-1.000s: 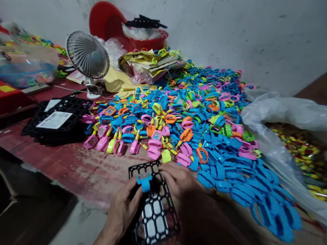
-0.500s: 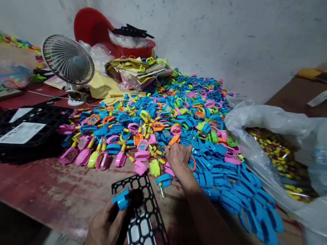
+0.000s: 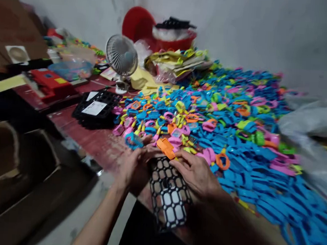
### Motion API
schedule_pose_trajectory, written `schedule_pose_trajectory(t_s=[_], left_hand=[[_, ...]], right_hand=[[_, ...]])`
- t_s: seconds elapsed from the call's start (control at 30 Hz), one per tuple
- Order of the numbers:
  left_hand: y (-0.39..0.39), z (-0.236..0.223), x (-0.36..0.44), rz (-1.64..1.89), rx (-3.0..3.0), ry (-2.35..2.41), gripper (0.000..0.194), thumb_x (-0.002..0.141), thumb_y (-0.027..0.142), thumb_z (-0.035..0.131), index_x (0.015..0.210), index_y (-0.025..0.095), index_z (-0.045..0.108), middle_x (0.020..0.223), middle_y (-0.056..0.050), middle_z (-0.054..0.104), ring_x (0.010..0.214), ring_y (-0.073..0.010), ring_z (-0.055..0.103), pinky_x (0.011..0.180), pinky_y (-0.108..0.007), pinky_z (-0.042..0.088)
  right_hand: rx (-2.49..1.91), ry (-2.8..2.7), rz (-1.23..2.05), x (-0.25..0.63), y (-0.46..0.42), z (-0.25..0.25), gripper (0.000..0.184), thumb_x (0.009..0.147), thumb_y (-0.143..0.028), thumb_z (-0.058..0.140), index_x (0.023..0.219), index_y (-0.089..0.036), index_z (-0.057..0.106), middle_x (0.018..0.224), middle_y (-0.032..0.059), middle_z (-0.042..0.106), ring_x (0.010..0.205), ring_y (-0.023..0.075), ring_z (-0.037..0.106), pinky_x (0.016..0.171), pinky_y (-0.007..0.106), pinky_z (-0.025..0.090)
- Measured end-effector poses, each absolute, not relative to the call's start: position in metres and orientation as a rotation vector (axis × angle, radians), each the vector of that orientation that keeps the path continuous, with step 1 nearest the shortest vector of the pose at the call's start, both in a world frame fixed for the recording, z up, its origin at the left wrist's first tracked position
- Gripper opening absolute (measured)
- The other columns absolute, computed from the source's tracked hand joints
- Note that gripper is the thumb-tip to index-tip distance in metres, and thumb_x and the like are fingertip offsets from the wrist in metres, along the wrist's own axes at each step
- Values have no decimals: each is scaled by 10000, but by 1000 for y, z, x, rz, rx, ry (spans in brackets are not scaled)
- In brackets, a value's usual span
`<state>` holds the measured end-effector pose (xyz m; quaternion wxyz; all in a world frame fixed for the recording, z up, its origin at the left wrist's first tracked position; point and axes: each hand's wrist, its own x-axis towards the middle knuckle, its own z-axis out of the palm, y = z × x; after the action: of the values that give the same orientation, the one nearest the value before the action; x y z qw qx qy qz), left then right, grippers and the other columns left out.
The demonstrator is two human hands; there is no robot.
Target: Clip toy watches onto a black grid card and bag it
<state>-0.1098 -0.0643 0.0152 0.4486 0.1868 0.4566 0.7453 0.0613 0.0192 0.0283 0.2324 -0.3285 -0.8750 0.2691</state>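
An orange toy watch point(image 3: 166, 147) sits between my two hands, above the far end of a black plastic grid tray point(image 3: 166, 182). My right hand point(image 3: 197, 172) is closed on it, thumb and fingers pinching its near end. My left hand point(image 3: 135, 159) has a blue toy watch point(image 3: 133, 140) at its fingers, and its fingertips reach toward the orange one; blur hides whether they touch it. White patches show through the tray's lower cells. Just beyond lies a big heap of blue, pink, yellow, green and orange toy watches point(image 3: 208, 118).
A stack of black trays point(image 3: 97, 108) with white labels lies left of the heap. Behind it are a small fan point(image 3: 122, 56) and a red bucket point(image 3: 174, 45). An open cardboard box point(image 3: 34, 165) stands low left. A plastic sack point(image 3: 309, 125) is at right.
My right hand has come back from the heap with an orange toy watch, and my hands are now close together over the tray. The view has swung left.
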Motion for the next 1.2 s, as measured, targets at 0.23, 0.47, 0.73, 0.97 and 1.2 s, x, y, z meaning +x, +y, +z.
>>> schedule_pose_trajectory(t_s=[0.23,0.47,0.73,0.97,1.2], left_hand=[[-94,-4,-99,1713,440,1068,430,751,454,702,1080,181,664,842,-20,703,434,-23,385,429,-168,266],[-100,-11,-96,1750,424,1223,390,759,448,736,1022,177,641,798,-6,689,557,-86,569,469,-165,387],[-99,-6,-97,1590,676,1256,278,806,352,719,1009,166,675,882,-29,710,723,-116,630,682,-211,497],[-88,-5,-84,1457,624,1236,448,782,399,765,1165,184,679,935,-59,725,794,-155,665,712,-230,520],[-68,-3,-56,1444,497,1119,631,764,459,764,1319,220,584,568,58,568,425,-70,476,434,-171,381]], right_hand=[[-653,-2424,873,46,-16,-2,174,922,-267,551,1040,-219,670,1003,44,742,900,199,685,794,287,493],[-959,-2424,680,34,-40,-13,282,878,-411,647,1073,-207,655,874,53,748,743,222,693,633,274,436],[-1066,-2383,939,37,-35,-5,257,911,-432,561,910,-213,696,730,26,712,635,183,638,568,259,372],[-1370,-2314,713,43,-44,-13,233,897,-441,585,852,-238,691,689,31,706,639,210,656,551,282,365],[-1198,-2246,577,88,-37,-10,137,948,-204,479,1005,-199,604,906,60,707,828,204,658,728,285,468]])
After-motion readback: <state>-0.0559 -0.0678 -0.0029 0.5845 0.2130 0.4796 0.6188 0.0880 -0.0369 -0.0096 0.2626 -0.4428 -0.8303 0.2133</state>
